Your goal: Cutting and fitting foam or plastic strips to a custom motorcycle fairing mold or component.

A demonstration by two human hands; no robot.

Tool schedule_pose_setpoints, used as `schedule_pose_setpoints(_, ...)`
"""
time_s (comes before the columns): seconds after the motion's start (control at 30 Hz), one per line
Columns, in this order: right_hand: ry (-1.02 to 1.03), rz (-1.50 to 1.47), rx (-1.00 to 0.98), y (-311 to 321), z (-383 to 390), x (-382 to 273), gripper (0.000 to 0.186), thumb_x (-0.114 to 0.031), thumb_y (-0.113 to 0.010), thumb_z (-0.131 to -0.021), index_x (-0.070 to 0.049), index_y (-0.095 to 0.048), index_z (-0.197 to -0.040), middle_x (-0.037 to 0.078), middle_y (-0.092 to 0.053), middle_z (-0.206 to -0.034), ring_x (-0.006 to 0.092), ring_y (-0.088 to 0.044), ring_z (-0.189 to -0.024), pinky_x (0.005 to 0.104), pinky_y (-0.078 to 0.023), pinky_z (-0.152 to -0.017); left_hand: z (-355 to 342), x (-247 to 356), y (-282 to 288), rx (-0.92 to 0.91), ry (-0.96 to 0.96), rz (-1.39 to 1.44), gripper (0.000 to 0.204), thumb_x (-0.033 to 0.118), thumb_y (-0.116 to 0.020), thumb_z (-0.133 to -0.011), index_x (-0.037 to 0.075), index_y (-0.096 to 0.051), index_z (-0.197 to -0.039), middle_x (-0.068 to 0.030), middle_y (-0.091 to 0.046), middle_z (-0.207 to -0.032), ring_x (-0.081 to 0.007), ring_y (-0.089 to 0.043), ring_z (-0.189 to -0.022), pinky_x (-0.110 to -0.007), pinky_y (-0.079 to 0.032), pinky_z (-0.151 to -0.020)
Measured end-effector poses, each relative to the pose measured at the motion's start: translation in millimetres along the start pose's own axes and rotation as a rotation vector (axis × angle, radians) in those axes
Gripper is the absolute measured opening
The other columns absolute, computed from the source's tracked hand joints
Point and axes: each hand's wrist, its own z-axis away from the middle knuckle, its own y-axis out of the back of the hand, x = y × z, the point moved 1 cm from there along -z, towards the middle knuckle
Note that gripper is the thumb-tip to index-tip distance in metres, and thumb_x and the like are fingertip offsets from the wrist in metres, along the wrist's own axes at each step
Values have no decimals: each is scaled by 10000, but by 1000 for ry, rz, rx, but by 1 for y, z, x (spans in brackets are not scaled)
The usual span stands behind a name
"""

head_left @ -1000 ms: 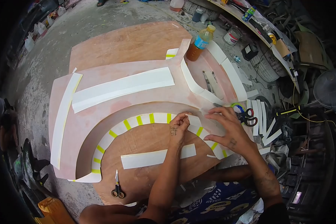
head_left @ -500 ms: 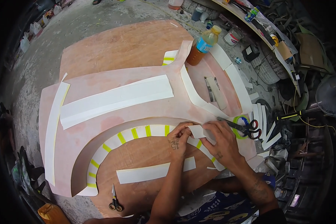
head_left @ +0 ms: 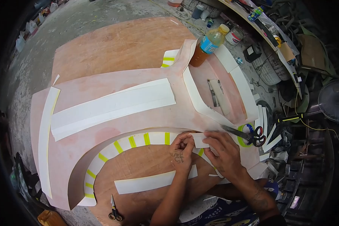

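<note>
Both my hands are closed on a small white card piece [head_left: 200, 140], held above the right part of the arch. My left hand [head_left: 182, 149] pinches its left end, and my right hand [head_left: 224, 151] grips the right end from above. Beneath them lies a pinkish fender-like panel [head_left: 158, 116] with a curved wheel-arch opening. Along that opening runs a band of white card [head_left: 121, 145], crossed by several yellow-green tape strips [head_left: 147, 139]. Part of the band is hidden by my hands. A long white card strip [head_left: 150, 182] rests on the brown board inside the arch.
Small scissors [head_left: 115, 213] lie near the front edge. Large black-and-red scissors [head_left: 258, 136] rest beside a green tape roll [head_left: 241, 141]. A bottle of amber liquid [head_left: 207, 47] stands in the panel's far-right recess. Wide white card [head_left: 116, 106] covers the panel's middle. Cut strips [head_left: 265, 124] lie at right.
The card piece has turned from a slant to nearly level between my fingers, and my right hand has shifted with it. The whole view has moved slightly.
</note>
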Motion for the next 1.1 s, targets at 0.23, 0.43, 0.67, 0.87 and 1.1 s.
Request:
schedule_pose_setpoints(0.23, -26, -31, 0, 0, 6, 4, 336, -1, -709, -762, -61, -611, -1078, 119, -617, -1163, 331, -613, -1023, 428, -517, -861, -1, -13, 7, -11, 87, 26, 138, 12, -650, -898, -31, -643, -1030, -40, -682, -897, -69, -609, -770, -201, -472, -717)
schedule_pose_setpoints(0.43, -17, -17, 8, -3, 11, 4, 348, 3, -723, -757, -65, -620, -1082, 109, -623, -1171, 323, -621, -1035, 408, -527, -861, -1, -4, 7, -45, 102, 13, 122, 5, -655, -903, -23, -643, -1022, -64, -698, -944, -88, -637, -819, -214, -490, -737)
schedule_pose_setpoints(0.67, -69, -38, 1, 1, 10, 2, 303, -14, -738, -755, -48, -620, -1031, 122, -634, -1181, 311, -620, -1068, 399, -527, -883, -1, 1, 1, -36, 95, 86, 90, -17, -654, -903, -22, -640, -992, -50, -689, -913, -84, -635, -812, -213, -492, -733)
schedule_pose_setpoints(0.87, -68, 1, -14, -3, 10, 3, 282, -67, -749, -756, -51, -627, -1009, 127, -629, -1223, 325, -617, -1048, 400, -525, -879, 5, -2, -4, 98, 88, 24, 64, -30, -637, -899, -28, -649, -962, -35, -677, -886, -70, -616, -768, -199, -471, -703)
schedule_pose_setpoints(1.1, -10, 0, -12, -2, 7, 1, 270, -76, -746, -747, -48, -615, -982, 131, -616, -1221, 336, -590, -1061, 417, -517, -865, -2, 11, 3, 32, 157, 26, 71, -33, -637, -897, -37, -651, -967, -52, -691, -901, -79, -639, -810, -207, -494, -741)
